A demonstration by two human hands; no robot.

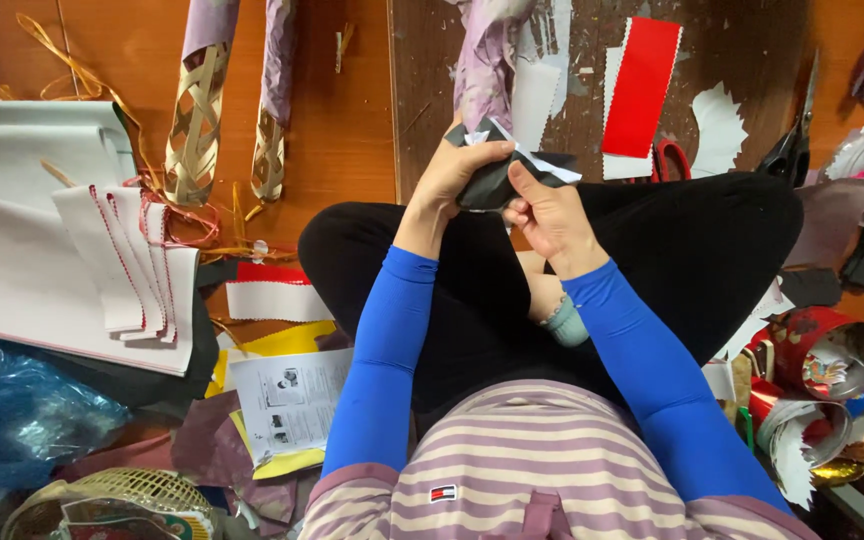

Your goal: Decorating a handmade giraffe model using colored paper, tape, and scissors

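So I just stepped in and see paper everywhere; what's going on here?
A person sitting cross-legged on the floor holds a small folded black-and-white paper piece in both hands: left hand, right hand. Red-handled scissors and a red-and-white pinked paper strip lie just beyond the knees.
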